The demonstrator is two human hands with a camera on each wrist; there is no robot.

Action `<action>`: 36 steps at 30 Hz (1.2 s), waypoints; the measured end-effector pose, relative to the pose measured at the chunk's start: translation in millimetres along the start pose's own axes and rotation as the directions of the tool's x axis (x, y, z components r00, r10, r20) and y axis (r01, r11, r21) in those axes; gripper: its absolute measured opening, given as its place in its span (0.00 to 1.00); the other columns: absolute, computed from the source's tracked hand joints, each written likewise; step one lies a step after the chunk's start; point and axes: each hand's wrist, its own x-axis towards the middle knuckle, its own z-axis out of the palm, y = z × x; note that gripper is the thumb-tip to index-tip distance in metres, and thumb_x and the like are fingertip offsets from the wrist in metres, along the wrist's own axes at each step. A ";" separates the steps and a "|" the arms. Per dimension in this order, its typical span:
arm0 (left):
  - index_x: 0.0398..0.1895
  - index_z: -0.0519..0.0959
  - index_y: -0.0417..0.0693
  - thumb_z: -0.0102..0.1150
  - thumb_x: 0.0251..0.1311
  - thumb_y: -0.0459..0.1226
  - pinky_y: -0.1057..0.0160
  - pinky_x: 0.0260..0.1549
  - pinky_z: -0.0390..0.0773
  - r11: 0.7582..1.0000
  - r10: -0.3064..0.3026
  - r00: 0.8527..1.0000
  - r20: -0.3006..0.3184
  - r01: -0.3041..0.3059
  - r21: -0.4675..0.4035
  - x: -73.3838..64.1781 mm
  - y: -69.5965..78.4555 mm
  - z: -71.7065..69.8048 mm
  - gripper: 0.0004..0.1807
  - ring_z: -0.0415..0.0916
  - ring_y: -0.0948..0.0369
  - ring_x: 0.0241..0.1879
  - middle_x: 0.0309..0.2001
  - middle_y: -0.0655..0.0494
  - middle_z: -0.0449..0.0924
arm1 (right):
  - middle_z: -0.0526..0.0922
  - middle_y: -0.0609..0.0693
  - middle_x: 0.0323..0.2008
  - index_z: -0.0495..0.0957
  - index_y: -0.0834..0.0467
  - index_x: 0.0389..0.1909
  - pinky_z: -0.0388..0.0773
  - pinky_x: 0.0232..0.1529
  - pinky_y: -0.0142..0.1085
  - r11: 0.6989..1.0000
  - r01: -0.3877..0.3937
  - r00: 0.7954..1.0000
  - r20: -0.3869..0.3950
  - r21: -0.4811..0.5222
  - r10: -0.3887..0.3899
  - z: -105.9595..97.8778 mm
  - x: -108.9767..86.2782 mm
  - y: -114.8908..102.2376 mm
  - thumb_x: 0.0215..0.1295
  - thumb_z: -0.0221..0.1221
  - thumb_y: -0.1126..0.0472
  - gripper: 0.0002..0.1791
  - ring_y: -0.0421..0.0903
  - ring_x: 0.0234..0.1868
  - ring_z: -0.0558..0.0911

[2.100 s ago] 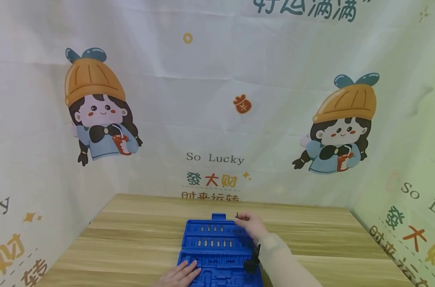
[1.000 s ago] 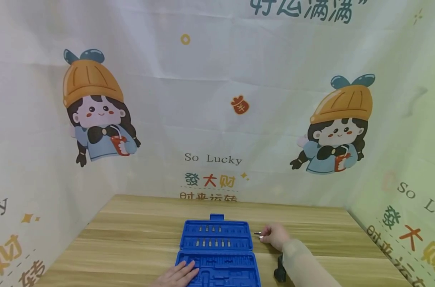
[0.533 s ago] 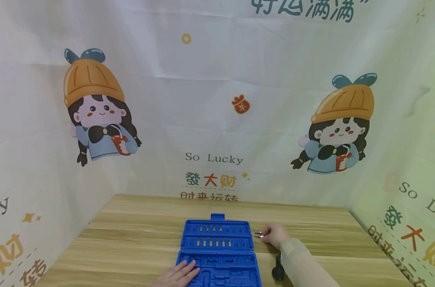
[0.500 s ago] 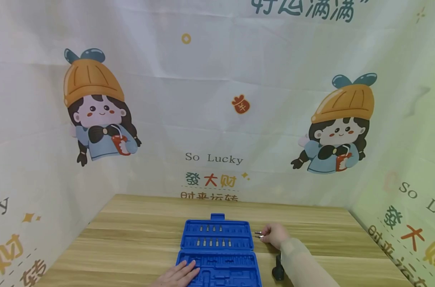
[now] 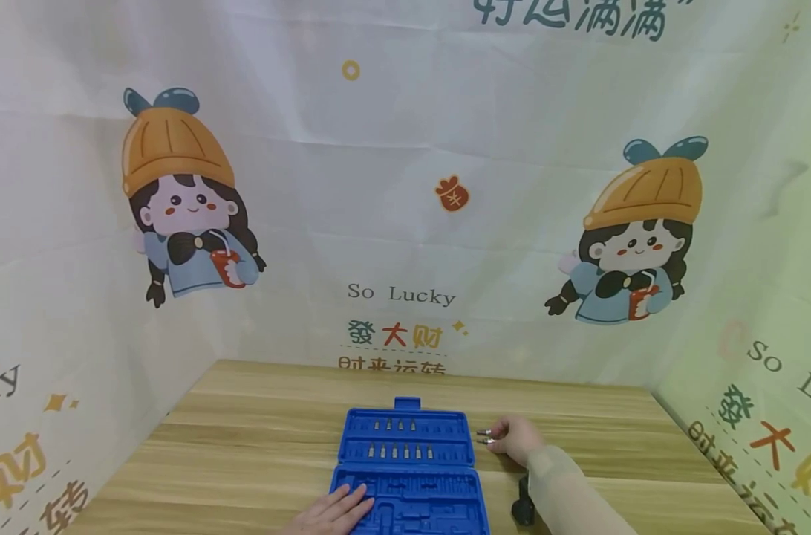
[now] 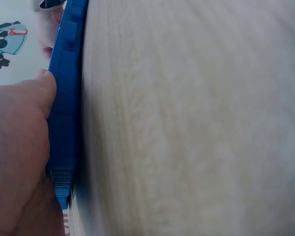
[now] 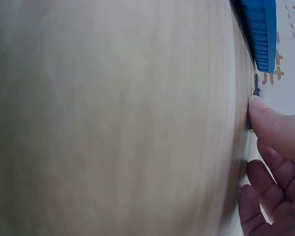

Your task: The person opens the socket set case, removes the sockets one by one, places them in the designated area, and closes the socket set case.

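Observation:
A blue plastic bit case lies open on the table, its hinged lid section folded out at the far side. Several metal screwdriver bits stand in two rows in that far half. My left hand rests on the near half's left side, fingers extended; in the left wrist view its thumb touches the case's side wall. Right of the case, low at the tabletop, my right hand pinches a screwdriver bit between thumb and fingers. Another bit lies just beyond those fingertips.
The wooden table reaches back to a printed cloth backdrop, with cloth on both sides too. A black wrist-worn device hangs below the right sleeve.
My right hand, earlier over the lid's far right corner with a bit, has come down onto the table right of the case. In the last half second it barely moved. The left hand stays put.

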 end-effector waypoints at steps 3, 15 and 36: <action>0.70 0.66 0.49 0.39 0.68 0.62 0.52 0.59 0.68 1.000 -0.008 1.000 0.005 0.008 -0.019 -0.6 -0.2 -0.6 0.37 0.62 0.48 0.67 0.69 0.50 0.64 | 0.77 0.49 0.27 0.77 0.62 0.28 0.69 0.30 0.36 0.999 -0.016 1.000 0.021 0.034 0.016 -2.6 0.1 -3.3 0.48 0.70 0.69 0.10 0.45 0.29 0.72; 0.70 0.66 0.50 0.38 0.69 0.62 0.52 0.56 0.72 0.998 0.046 0.996 -0.083 -0.043 0.039 -4.6 -3.9 4.0 0.35 0.65 0.48 0.65 0.68 0.51 0.66 | 0.82 0.53 0.38 0.81 0.65 0.41 0.77 0.42 0.47 0.982 0.000 1.000 -0.013 0.191 0.003 20.4 10.8 -71.4 0.62 0.63 0.63 0.10 0.49 0.39 0.80; 0.62 0.74 0.48 0.51 0.64 0.59 0.60 0.47 0.78 0.913 0.274 0.892 -0.358 -0.125 0.388 -3.0 -11.2 29.1 0.32 0.75 0.53 0.57 0.61 0.51 0.75 | 0.84 0.50 0.45 0.84 0.54 0.40 0.47 0.62 0.65 0.997 -0.081 0.997 0.019 0.014 0.080 87.1 11.9 -93.2 0.60 0.66 0.55 0.10 0.59 0.54 0.76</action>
